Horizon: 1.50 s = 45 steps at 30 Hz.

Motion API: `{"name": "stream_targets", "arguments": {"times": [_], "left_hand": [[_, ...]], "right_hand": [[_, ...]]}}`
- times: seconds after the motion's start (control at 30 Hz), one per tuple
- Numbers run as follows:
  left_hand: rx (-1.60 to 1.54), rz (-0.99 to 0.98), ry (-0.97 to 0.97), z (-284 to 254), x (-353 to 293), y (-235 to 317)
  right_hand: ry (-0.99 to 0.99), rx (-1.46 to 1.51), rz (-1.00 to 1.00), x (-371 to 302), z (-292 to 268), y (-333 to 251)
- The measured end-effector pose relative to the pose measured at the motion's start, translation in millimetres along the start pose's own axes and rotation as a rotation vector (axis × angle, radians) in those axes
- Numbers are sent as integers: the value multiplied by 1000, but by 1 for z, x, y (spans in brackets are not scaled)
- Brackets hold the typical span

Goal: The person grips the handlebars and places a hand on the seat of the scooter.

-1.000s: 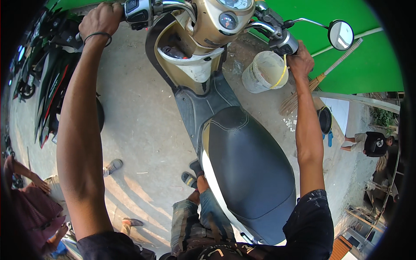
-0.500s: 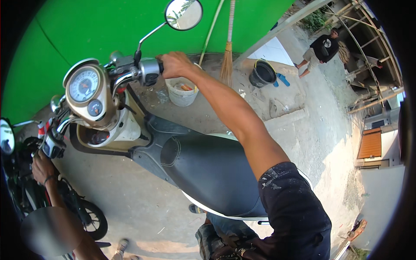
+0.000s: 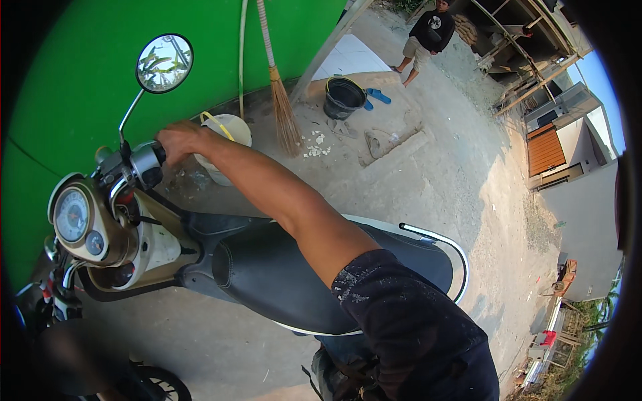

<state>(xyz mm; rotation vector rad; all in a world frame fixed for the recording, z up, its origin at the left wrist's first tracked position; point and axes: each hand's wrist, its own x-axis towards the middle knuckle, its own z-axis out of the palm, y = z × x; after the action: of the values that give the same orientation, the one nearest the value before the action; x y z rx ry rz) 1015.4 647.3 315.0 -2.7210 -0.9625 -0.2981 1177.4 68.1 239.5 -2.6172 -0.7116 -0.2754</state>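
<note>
My right hand (image 3: 182, 142) is wrapped round the right handlebar grip of a cream and black scooter, by the silver switch housing (image 3: 145, 166). My right arm reaches over the long black seat (image 3: 281, 274). Beside the grip rises a round mirror (image 3: 165, 63) on a chrome stem. The round speedometer (image 3: 72, 214) sits in the middle of the handlebar. At the left rim the left handlebar end (image 3: 67, 304) shows, partly dark. My left hand cannot be made out there, behind a blurred dark patch.
A green wall (image 3: 80, 80) runs along the far side. Near it stand a white bucket (image 3: 237, 130), a straw broom (image 3: 284, 113) and a black bucket (image 3: 343, 99) by blue sandals (image 3: 378, 95). Farther off a person (image 3: 428, 37) stands. Another motorbike's wheel (image 3: 160, 384) shows at lower left.
My view has swung right, so the scooter and right hand appear farther left. My left hand, earlier on the left handlebar, has dropped out of sight. The right hand keeps its hold.
</note>
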Motion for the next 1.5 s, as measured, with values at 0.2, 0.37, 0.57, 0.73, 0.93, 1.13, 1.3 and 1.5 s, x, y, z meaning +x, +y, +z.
{"name": "stream_targets", "arguments": {"times": [0.2, 0.37, 0.57, 0.73, 0.93, 1.13, 1.3, 1.5], "left_hand": [[40, -23, 40, 4, -6, -1], [-16, 92, 32, 3, -3, -5], [-151, 417, 312, 5, 16, -38], [-38, 94, 108, -9, -25, 9], [2, 98, 162, -27, -33, 18], [-68, 98, 185, -28, -45, 29], [-117, 124, 119, -33, -45, 31], [-128, 152, 20, -44, -35, 31]], "right_hand": [[-66, -12, 28, 2, -1, -1], [-33, -50, -15, 4, -2, 0], [-193, 99, -23, 21, -12, -5], [-172, 51, 28, 6, -12, 1], [-12, -23, 5, 1, -6, -5], [38, -57, 0, -8, -9, -8], [-166, -8, -126, 2, -12, 2], [-148, 63, -130, -3, -11, -5]]}}
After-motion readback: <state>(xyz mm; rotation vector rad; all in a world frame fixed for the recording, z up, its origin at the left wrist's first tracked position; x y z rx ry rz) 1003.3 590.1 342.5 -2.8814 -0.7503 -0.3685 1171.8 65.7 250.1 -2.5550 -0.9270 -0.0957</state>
